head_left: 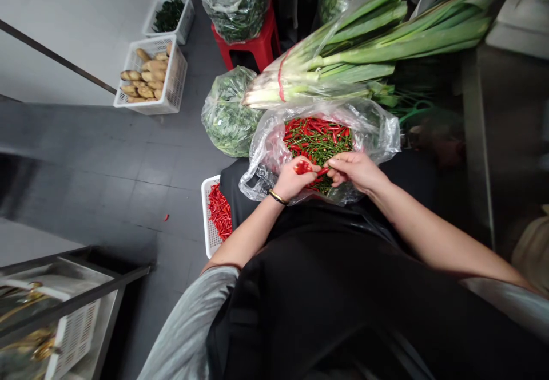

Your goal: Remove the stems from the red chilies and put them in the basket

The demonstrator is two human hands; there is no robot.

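An open clear plastic bag (381,131) rests on my lap, filled with red chili peppers (319,128) on green stems. Over its near side, my left hand (295,178) is curled around several red chilies, some showing in the palm. A single red chili (322,171) lies between the two hands. My right hand (354,171) pinches at that chili's end, its fingertips close to the left thumb. Beside my left leg stands a white basket (206,220) holding many red chilies without visible stems.
Leeks (300,76) tied with a red band lie beyond the bag. Bagged greens (231,111) sit to their left, and a red stool (261,42) carries another bag. Baskets with brown roots (148,76) and dark greens (168,15) stand along the wall. A metal rack (107,288) is lower left.
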